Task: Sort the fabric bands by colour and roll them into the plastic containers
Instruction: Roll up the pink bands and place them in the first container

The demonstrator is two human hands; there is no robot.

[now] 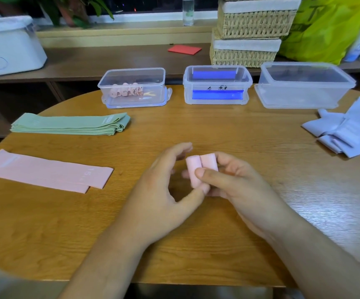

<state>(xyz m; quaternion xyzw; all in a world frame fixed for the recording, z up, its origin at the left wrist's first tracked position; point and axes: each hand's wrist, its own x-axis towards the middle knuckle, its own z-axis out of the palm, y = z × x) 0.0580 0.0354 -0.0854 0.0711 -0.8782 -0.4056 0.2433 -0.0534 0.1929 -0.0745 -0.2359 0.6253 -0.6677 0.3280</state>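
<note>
Over the middle of the wooden table (196, 130) both hands meet on a rolled pink band (193, 169). My right hand (237, 186) grips the roll with thumb on top and fingers behind it. My left hand (166, 188) touches it with thumb under its lower end, fingers curled loosely above. Flat pink bands (45, 173) lie at the left and a stack of green bands (71, 125) further back. Crumpled lilac bands (349, 130) lie at the right edge. Three clear containers stand at the back: the left container (131, 76) holds pink rolls (127, 91), the middle container (217, 83) has blue clips, and the right container (304, 87) looks empty.
Behind the table runs a wooden shelf with stacked wicker baskets (250, 31), a red card (184, 49), a white lidded bin (8, 46) at the left and a yellow-green plastic bag (325, 29) at the right. A bottle and plants stand on the sill.
</note>
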